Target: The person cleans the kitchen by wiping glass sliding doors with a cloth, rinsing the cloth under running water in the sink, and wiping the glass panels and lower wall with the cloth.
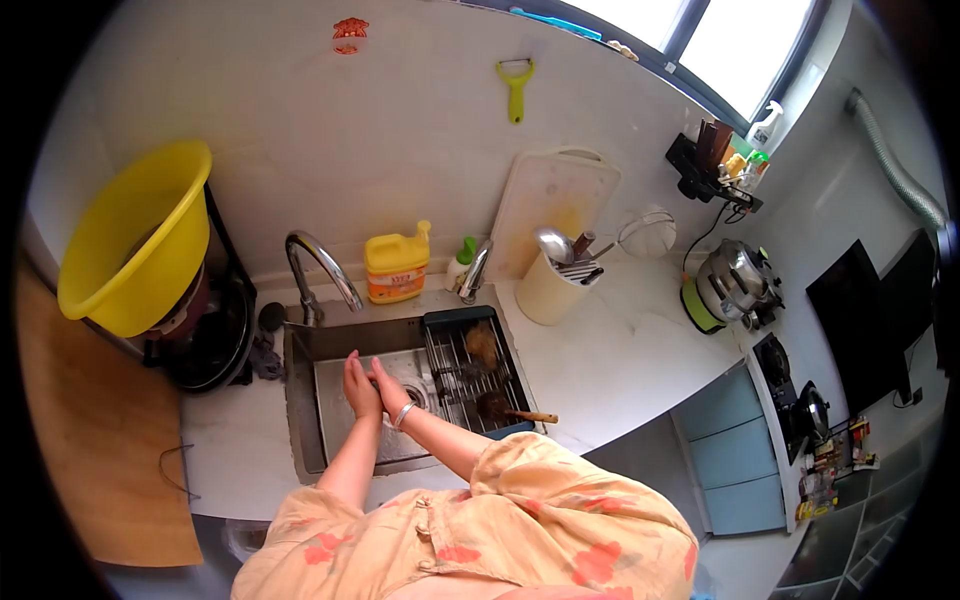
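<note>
Both hands are together within the outline of the sink [335,345], left of its drain, though how deep they reach cannot be told. The left hand [362,388] and the right hand [388,386] are open, palms pressed to each other with the fingers extended and pointing toward the back of the sink. A bracelet [403,414] circles the right wrist. The curved faucet [322,262] rises behind the sink's left part, its spout reaching over the sink beyond the fingertips. A dark-framed wire rack [455,385] spans the sink's right side, carrying a light brown item [482,345], too blurred to name, and a dark brush [494,406] whose wooden handle [533,416] juts past the sink's right edge. Behind the sink on the counter [610,330] stand a yellow jug [397,268], a green-topped pump bottle [459,264] and a shorter metal spout [477,272]. To the right of the sink is a cream holder [547,292] of utensils, with a white cutting board [565,200] leaning on the wall behind it. Left of the sink, a large yellow basin [150,240] sits tilted above dark cookware [205,345].
</note>
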A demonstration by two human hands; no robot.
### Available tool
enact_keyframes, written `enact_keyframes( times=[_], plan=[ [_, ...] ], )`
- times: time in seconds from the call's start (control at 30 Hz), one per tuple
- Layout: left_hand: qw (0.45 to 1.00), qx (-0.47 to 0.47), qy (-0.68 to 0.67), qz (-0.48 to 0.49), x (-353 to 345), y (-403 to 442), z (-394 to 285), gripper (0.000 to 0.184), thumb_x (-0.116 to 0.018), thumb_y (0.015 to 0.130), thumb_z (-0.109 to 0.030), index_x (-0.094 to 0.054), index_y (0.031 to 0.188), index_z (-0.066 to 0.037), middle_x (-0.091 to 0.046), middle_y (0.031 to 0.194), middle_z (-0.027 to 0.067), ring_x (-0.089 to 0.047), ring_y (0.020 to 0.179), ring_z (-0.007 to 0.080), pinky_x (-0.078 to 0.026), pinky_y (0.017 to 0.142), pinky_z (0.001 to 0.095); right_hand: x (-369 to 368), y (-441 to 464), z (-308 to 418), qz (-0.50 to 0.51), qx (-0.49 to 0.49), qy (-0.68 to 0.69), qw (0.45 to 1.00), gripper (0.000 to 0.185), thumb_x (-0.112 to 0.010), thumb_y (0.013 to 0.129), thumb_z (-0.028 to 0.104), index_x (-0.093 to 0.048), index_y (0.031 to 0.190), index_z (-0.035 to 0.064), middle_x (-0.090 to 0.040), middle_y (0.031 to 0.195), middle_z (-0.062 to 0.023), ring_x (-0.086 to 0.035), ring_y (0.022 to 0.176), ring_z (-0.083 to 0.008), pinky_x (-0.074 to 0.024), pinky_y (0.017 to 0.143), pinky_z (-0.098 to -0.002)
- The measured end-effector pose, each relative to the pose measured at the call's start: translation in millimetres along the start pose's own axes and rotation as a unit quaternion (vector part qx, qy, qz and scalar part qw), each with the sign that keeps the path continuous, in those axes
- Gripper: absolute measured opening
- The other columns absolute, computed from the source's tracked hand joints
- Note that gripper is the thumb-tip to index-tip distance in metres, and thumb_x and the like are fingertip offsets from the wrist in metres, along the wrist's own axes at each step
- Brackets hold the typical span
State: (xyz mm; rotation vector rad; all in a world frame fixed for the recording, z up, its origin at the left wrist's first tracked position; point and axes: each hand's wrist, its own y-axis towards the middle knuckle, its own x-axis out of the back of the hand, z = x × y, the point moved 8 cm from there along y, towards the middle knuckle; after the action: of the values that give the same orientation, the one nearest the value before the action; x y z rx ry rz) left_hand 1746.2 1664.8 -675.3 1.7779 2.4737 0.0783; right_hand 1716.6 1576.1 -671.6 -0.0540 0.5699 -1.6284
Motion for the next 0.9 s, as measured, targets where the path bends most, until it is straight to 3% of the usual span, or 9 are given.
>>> enact_keyframes(
  times=[0.03, 0.07, 0.17, 0.3, 0.33, 0.37, 0.47, 0.83, 0.9],
  plan=[
    [0.997, -0.025, 0.073, 0.006, -1, 1, -6, 0.038, -0.039, 0.097, -0.031, -0.055, 0.117, -0.004, -0.056, 0.121, 0.0127, -0.055, 0.105, 0.025, -0.04, 0.09, 0.0338, 4, 4, 3, -0.019, 0.027, -0.117, 0.993, 0.059, -0.033, 0.094, 0.05, -0.065, 0.099, 0.001, -0.066, 0.098, -0.0127, -0.06, 0.091, -0.0211, -0.0444, 0.082, -0.0312],
    [0.988, -0.049, 0.146, 0.011, -1, 1, -11, 0.04, -0.037, 0.097, -0.033, -0.057, 0.113, -0.002, -0.057, 0.118, 0.0125, -0.055, 0.104, 0.0237, -0.041, 0.089, 0.0333, 9, 6, 6, -0.041, 0.054, -0.212, 0.975, 0.066, -0.029, 0.093, 0.053, -0.064, 0.102, -0.002, -0.064, 0.1, -0.0234, -0.059, 0.1, -0.0348, -0.0428, 0.088, -0.0375],
    [0.959, -0.142, 0.246, 0.018, -10, -2, -43, 0.039, -0.039, 0.096, -0.033, -0.06, 0.106, -0.002, -0.062, 0.107, 0.0123, -0.057, 0.1, 0.0239, -0.042, 0.086, 0.0339, 22, 15, 6, -0.094, 0.107, -0.326, 0.934, 0.066, -0.027, 0.093, 0.052, -0.063, 0.101, -0.0028, -0.063, 0.097, -0.0265, -0.058, 0.099, -0.0393, -0.0429, 0.086, -0.041],
    [0.987, 0.008, 0.138, 0.087, -21, -10, -46, 0.038, -0.041, 0.095, -0.034, -0.061, 0.103, -0.003, -0.064, 0.098, 0.0104, -0.059, 0.091, 0.0216, -0.044, 0.081, 0.0333, 24, 1, 29, -0.094, 0.127, -0.235, 0.959, 0.057, -0.035, 0.093, 0.046, -0.066, 0.091, -0.0021, -0.065, 0.094, -0.0228, -0.06, 0.093, -0.0385, -0.0446, 0.08, -0.0417],
    [0.976, 0.143, -0.04, 0.16, -33, -18, -29, 0.038, -0.043, 0.094, -0.037, -0.062, 0.101, -0.004, -0.064, 0.097, 0.0096, -0.06, 0.089, 0.0197, -0.045, 0.08, 0.0315, 22, -13, 35, -0.077, 0.069, -0.106, 0.989, 0.054, -0.038, 0.093, 0.045, -0.067, 0.089, -0.0011, -0.066, 0.093, -0.0201, -0.062, 0.093, -0.0352, -0.0461, 0.078, -0.0394],
    [0.911, 0.268, -0.217, 0.226, -52, -33, -19, 0.039, -0.046, 0.094, -0.039, -0.064, 0.099, -0.005, -0.065, 0.096, 0.0087, -0.06, 0.088, 0.0179, -0.046, 0.079, 0.0296, 24, -13, 37, -0.07, 0.072, -0.102, 0.99, 0.054, -0.038, 0.093, 0.045, -0.067, 0.089, -0.0011, -0.066, 0.093, -0.0201, -0.062, 0.093, -0.0352, -0.0461, 0.078, -0.0394],
    [0.926, 0.26, -0.197, 0.19, -54, -41, -19, 0.038, -0.049, 0.092, -0.04, -0.063, 0.092, -0.005, -0.063, 0.09, 0.0078, -0.059, 0.084, 0.0174, -0.046, 0.076, 0.0297, 32, -1, 31, -0.071, 0.084, -0.267, 0.957, 0.046, -0.04, 0.092, 0.038, -0.066, 0.098, 0.0, -0.066, 0.093, -0.0191, -0.063, 0.091, -0.0321, -0.0482, 0.076, -0.0365],
    [0.95, 0.203, -0.226, 0.079, -67, -64, -16, 0.032, -0.051, 0.09, -0.033, -0.058, 0.079, -0.005, -0.058, 0.075, 0.0063, -0.056, 0.071, 0.0175, -0.046, 0.067, 0.0327, 57, -19, 38, -0.027, 0.119, -0.158, 0.98, 0.033, -0.049, 0.084, 0.022, -0.064, 0.101, -0.0017, -0.066, 0.096, -0.0192, -0.064, 0.092, -0.0294, -0.0477, 0.081, -0.0339],
    [0.953, 0.2, -0.212, 0.079, -69, -65, -17, 0.035, -0.05, 0.089, -0.035, -0.061, 0.086, -0.002, -0.06, 0.082, 0.0077, -0.056, 0.077, 0.0177, -0.046, 0.071, 0.0311, 62, -29, 49, -0.037, 0.109, -0.126, 0.985, 0.032, -0.05, 0.083, 0.02, -0.064, 0.101, -0.0021, -0.067, 0.095, -0.019, -0.064, 0.091, -0.0287, -0.0478, 0.08, -0.0339]
  ],
)
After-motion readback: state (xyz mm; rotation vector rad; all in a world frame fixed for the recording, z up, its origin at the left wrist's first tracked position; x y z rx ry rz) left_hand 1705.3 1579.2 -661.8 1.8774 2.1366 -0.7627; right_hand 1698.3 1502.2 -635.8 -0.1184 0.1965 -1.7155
